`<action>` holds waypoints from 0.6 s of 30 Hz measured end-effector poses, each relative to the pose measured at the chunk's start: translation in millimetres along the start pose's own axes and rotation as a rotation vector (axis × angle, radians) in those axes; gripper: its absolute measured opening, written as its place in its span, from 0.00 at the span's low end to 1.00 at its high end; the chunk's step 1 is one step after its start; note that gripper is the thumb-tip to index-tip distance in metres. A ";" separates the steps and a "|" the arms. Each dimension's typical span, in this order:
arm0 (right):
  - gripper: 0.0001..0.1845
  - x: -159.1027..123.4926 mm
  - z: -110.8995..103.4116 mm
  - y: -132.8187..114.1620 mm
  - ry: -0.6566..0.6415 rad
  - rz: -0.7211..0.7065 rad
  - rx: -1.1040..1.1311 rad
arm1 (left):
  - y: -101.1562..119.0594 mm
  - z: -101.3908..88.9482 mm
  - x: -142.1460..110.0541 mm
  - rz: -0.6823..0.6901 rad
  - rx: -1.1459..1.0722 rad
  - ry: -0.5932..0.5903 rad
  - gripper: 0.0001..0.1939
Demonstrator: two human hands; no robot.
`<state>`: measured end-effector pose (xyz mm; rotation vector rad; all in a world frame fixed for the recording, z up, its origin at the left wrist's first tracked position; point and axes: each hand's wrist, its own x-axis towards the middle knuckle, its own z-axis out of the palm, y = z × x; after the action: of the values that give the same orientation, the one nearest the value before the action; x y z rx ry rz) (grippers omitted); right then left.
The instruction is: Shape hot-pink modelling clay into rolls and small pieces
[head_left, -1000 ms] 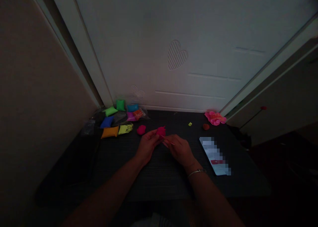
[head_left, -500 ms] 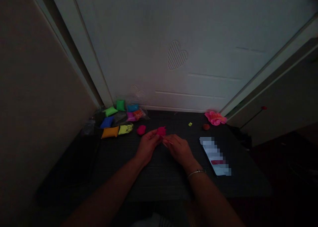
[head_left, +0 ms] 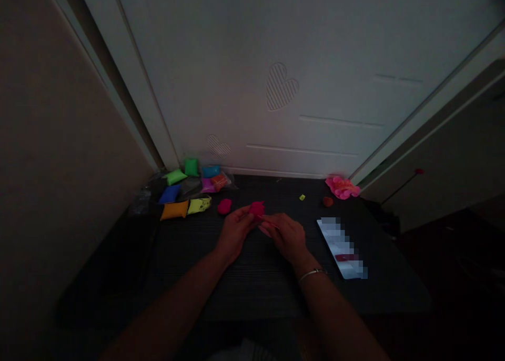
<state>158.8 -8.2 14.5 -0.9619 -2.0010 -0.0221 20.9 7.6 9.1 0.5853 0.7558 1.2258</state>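
Observation:
A dark pink piece of modelling clay [head_left: 257, 209] with a jagged top edge is held above the table by my left hand [head_left: 233, 234], its fingers closed around the lower side. My right hand [head_left: 289, 237] pinches a thin pinkish stick-like tool [head_left: 271, 222], whose tip meets the clay or lies just beside it; the dim light hides which. A second lump of pink clay [head_left: 224, 206] rests on the table, just left of my left hand.
Colourful clay packets, among them an orange packet [head_left: 174, 210] and a yellow packet [head_left: 199, 205], lie at the back left of the dark table [head_left: 256, 292]. On the right are a pink flower [head_left: 342, 187], a small brownish-orange lump [head_left: 327, 201], a yellow scrap [head_left: 302, 197] and a blurred-out phone-like slab [head_left: 335, 240].
My right hand and the tool have shifted slightly to the right. The clay in my left hand has turned or moved a little, and other things stay put.

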 end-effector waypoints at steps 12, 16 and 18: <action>0.13 -2.0 2.3 2.0 -0.042 0.003 0.017 | -1.1 -1.2 2.2 0.026 0.008 0.023 0.09; 0.13 -1.0 1.9 0.8 -0.031 -0.004 0.023 | -1.7 -1.7 2.3 0.035 0.010 0.024 0.10; 0.11 -0.6 1.7 0.4 -0.019 0.000 0.039 | -2.0 -1.7 2.1 0.042 0.025 0.020 0.10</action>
<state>158.1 -7.7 12.8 -0.9403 -2.0117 0.0254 21.1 9.1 6.1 0.6126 0.7795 1.2644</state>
